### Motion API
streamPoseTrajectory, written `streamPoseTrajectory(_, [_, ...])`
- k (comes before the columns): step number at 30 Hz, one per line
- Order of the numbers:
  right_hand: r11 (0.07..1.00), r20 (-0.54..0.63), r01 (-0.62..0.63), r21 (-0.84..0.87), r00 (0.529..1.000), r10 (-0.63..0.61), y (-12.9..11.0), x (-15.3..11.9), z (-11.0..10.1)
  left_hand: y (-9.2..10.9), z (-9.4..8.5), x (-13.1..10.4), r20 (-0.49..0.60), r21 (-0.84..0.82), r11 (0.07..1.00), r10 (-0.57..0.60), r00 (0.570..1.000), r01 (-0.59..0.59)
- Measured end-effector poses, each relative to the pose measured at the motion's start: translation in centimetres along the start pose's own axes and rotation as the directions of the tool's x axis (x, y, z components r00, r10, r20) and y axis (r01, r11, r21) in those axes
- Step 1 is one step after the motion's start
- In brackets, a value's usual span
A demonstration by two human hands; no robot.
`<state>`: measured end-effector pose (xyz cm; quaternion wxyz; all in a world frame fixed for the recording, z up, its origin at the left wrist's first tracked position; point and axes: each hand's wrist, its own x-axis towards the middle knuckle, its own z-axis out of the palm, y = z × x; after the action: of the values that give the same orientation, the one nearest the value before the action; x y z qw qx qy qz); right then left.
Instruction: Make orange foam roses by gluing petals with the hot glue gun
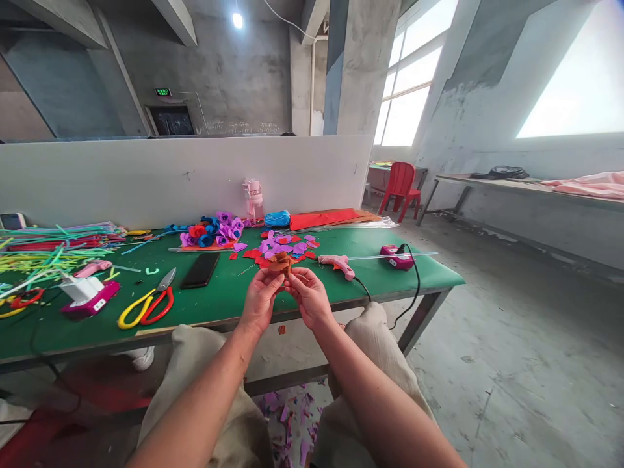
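A brown paper flower (pixel 280 262) is held up between my two hands, just above the front edge of the green table (pixel 370 286). My left hand (pixel 263 294) pinches its lower left side. On the right, my right hand (pixel 308 292) closes its fingertips on the same flower. Behind it lie red and purple paper petals (pixel 283 246). A pink glue gun (pixel 337 264) rests to the right of my hands. Finished-looking purple, blue and red flowers (pixel 214 231) are piled at the back left of my hands.
Scissors (pixel 155 299) and a black phone (pixel 200 270) lie to the left. Colored stems (pixel 58 247) cover the far left. A power strip (pixel 397 257) has a cable hanging over the edge. A pink bottle (pixel 253 201) stands by the white partition (pixel 146 175).
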<state>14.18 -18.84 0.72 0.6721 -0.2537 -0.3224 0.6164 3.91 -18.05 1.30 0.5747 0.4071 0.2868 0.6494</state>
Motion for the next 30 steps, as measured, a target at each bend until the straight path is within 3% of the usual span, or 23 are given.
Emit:
streamPoseTrajectory(4, [0.991, 0.005, 0.119, -0.064, 0.993, -0.119, 0.3, -0.2, 0.2, -0.4, -0.2, 0.1, -0.009, -0.052, 0.998, -0.032, 0.999, 0.032])
streamPoseTrajectory(12, [0.961, -0.02, 0.203, -0.186, 0.977, -0.211, 1.3, -0.7, 0.8, -0.9, -0.5, 0.4, -0.013, -0.065, 0.998, -0.019, 1.0, 0.019])
streamPoseTrajectory(18, [0.866, -0.032, 0.273, -0.418, 0.949, -0.315, 1.0, -0.7, 0.4, -0.4, -0.9, 0.7, -0.032, -0.098, 0.994, -0.056, 0.998, 0.053])
streamPoseTrajectory(30, [0.929, -0.076, 0.171, -0.328, 0.976, -0.206, 0.9, -0.8, 0.5, -0.6, -0.6, 0.6, -0.027, -0.03, 0.999, 0.025, 0.999, -0.026])
